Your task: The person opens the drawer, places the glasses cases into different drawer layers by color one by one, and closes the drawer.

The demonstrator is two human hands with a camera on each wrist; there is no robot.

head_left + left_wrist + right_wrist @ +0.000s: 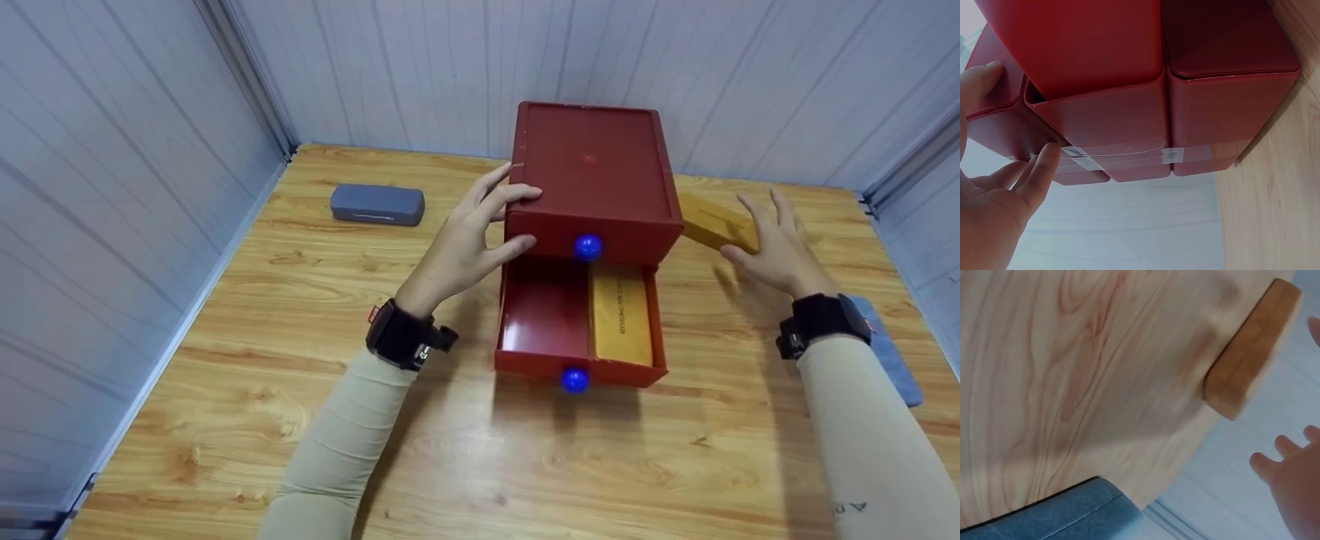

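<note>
A red two-drawer box (592,165) stands mid-table. Its upper drawer, with a blue knob (587,247), is pushed in. The lower drawer (544,315) is pulled out and holds a yellow box (621,315) on its right side; a blue knob (574,380) sits on its front. My left hand (510,219) rests on the box's front left corner, fingers on top and thumb on the front; its fingers (1044,163) lie against the red wall (1129,84). My right hand (757,232) is spread open just beside a second yellow box (712,221) (1247,360) without touching it.
A grey case (377,204) lies at the back left of the wooden table (300,390). A blue cloth (892,356) (1061,512) lies under my right forearm. White panel walls (112,187) close in the table on three sides.
</note>
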